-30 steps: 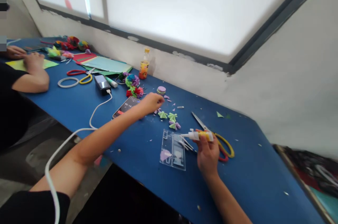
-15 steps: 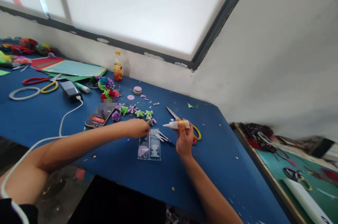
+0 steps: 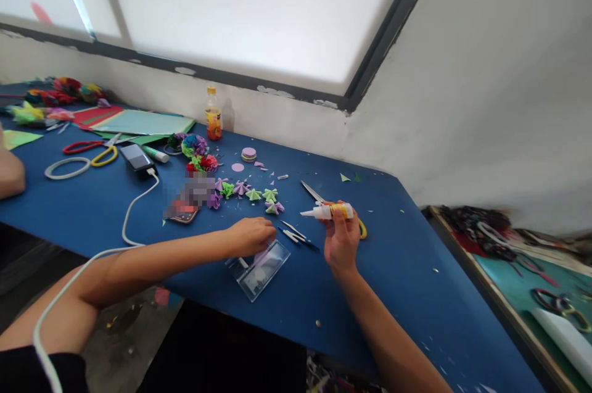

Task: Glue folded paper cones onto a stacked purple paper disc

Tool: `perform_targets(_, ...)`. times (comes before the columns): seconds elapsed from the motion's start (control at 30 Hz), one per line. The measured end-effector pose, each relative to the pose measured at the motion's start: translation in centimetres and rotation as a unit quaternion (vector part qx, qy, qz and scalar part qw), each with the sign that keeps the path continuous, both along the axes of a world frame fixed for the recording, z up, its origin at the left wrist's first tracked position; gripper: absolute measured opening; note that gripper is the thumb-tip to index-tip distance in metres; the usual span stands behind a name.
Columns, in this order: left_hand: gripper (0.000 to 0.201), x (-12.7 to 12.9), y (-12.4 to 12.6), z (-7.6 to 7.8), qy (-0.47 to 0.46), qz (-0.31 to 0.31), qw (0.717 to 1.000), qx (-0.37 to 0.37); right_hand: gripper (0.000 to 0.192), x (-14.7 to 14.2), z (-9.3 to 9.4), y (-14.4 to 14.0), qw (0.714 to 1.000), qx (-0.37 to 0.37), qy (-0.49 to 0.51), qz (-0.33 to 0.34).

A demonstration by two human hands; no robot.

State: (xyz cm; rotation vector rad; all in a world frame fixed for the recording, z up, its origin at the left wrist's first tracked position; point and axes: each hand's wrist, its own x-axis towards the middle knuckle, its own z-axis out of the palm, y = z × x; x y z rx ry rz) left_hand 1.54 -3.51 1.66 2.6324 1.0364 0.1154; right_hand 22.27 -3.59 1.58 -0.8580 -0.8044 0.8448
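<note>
My right hand (image 3: 342, 244) is closed around a small white glue bottle (image 3: 345, 211) with a yellow label, its pointed nozzle directed left above the table. My left hand (image 3: 252, 236) has its fingers closed at the upper edge of a clear plastic case (image 3: 264, 274); the fingertips are partly hidden. A pale purple piece shows through the case near the hand. Tweezers (image 3: 292, 236) lie between my hands. Scissors (image 3: 312, 190) lie behind the glue bottle, their handles partly covered by my right hand. Folded green and purple paper pieces (image 3: 270, 195) sit beyond my left hand.
A phone (image 3: 184, 214), a cabled black device (image 3: 137, 159), red-and-yellow scissors (image 3: 111, 156) and a white ring (image 3: 67, 168) lie to the left. A juice bottle (image 3: 213, 118) stands by the wall. Stacked paper circles (image 3: 248, 153) lie farther back. Another person's arm (image 3: 10, 174) shows at the left edge.
The plastic case has turned to a slant at my left hand and shifted toward me. My right hand still holds the glue bottle. Another person's arm has appeared at the left; the view has shifted slightly.
</note>
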Motion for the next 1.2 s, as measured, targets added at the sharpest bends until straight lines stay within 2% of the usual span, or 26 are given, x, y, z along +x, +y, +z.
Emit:
perform_targets(0.1,0.033,-0.2,0.0,-0.5,-0.023,-0.002,1.0,-0.001,0.047,-0.1,0.0,0.0,1.0,0.002,0.005,0.0)
perform_targets(0.37,0.024,-0.1,1.4,-0.1,-0.024,-0.049,0.998,-0.033,0.047,-0.2,-0.3,0.1,1.0,-0.004,-0.002,0.003)
perform_targets(0.5,0.024,-1.0,1.4,1.2,-0.047,-0.051,0.997,-0.033,0.046,0.0,-0.2,0.2,1.0,-0.002,-0.012,0.001)
perform_targets(0.6,0.022,-2.7,2.3,3.2,-0.104,-0.008,0.994,-0.014,0.048,0.1,-0.3,0.4,1.0,-0.008,-0.019,0.003)
perform_targets(0.73,0.024,-5.9,6.6,6.3,-0.142,0.122,0.981,0.048,0.045,0.2,-0.5,0.5,1.0,-0.018,-0.021,-0.004)
perform_targets(0.83,0.03,-8.1,11.5,7.7,-0.06,0.246,0.963,0.096,0.046,0.1,-0.5,0.4,0.999,-0.029,-0.021,0.005)
perform_targets(0.87,0.031,-8.7,13.2,7.9,-0.043,0.269,0.957,0.099,0.046,0.1,-0.5,0.3,0.999,-0.032,-0.02,0.01)
perform_targets(1.03,0.026,-10.5,20.6,7.7,0.013,0.352,0.931,0.097,0.045,0.1,-0.8,-0.2,0.998,-0.05,-0.021,0.036)
perform_targets(1.1,0.023,-10.8,22.5,7.3,0.022,0.375,0.922,0.097,0.045,0.2,-1.1,-0.2,0.997,-0.066,-0.029,0.041)
perform_targets(1.2,0.015,-10.8,24.3,6.3,0.015,0.379,0.92,0.096,0.047,0.4,-1.4,-0.3,0.994,-0.087,-0.039,0.043)
